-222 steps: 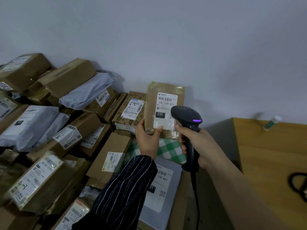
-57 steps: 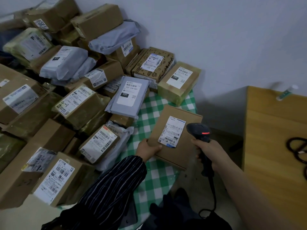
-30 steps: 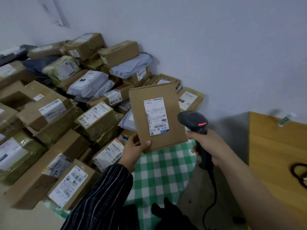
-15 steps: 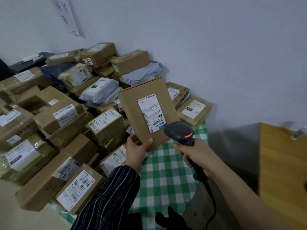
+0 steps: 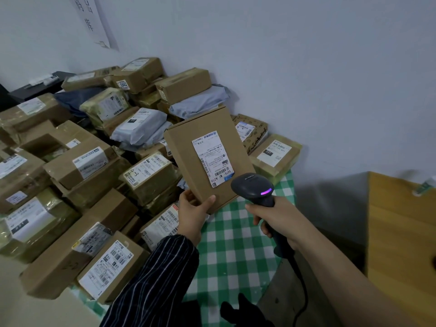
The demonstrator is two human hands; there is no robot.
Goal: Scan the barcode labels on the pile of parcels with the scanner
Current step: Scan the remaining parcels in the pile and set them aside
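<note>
My left hand (image 5: pixel 192 214) grips the lower edge of a flat brown cardboard parcel (image 5: pixel 188 152) and holds it upright above the pile, its white barcode label (image 5: pixel 213 158) facing me. My right hand (image 5: pixel 274 219) is curled round the handle of a black scanner (image 5: pixel 253 187). The scanner's head sits just below and right of the label, and a purple light glows on it. The pile of parcels (image 5: pixel 94 166), brown boxes and grey mailer bags with white labels, fills the left and centre.
A green and white checked cloth (image 5: pixel 233 244) lies under the parcels. A wooden table (image 5: pixel 401 232) stands at the right, a small tube (image 5: pixel 424 186) on its far edge. The scanner's cable (image 5: pixel 303 296) hangs down. A paper sign (image 5: pixel 94 20) hangs on the wall.
The scanner's light has turned from red to purple. My left hand has kept the flat parcel raised and tilted towards the scanner; both hands have hardly shifted in the last half second.
</note>
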